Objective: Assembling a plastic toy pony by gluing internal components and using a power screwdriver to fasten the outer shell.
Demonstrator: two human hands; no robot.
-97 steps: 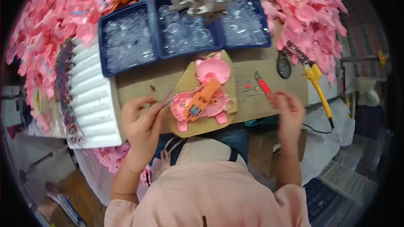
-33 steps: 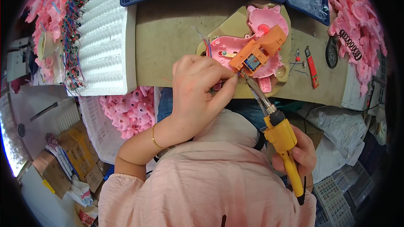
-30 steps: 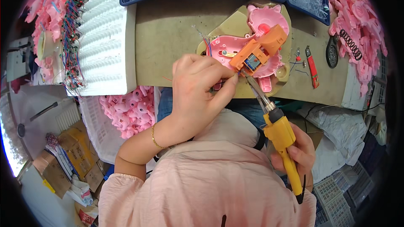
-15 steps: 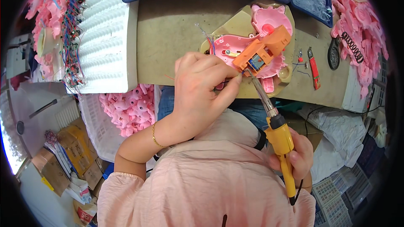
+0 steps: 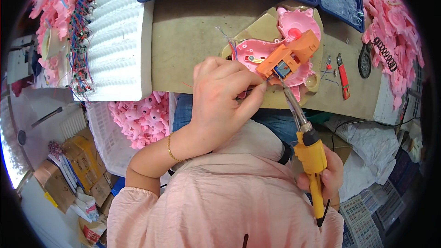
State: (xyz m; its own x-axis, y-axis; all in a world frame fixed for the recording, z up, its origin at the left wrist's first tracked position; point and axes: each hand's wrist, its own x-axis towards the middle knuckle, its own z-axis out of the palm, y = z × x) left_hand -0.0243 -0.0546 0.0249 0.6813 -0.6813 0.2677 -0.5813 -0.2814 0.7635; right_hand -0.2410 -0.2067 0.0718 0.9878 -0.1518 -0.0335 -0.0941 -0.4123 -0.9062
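My right grip has a yellow-handled soldering iron, tip 6 o'clock on orange plastic housing; left grip pinches thin wire.

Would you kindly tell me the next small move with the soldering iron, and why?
Perhaps ease the tip of the yellow soldering iron, held in the right hand, slightly left along the lower edge of the orange housing, stopping short of the left hand: that hand pinches at the same edge, just left of the tip. Contact is too small to tell.
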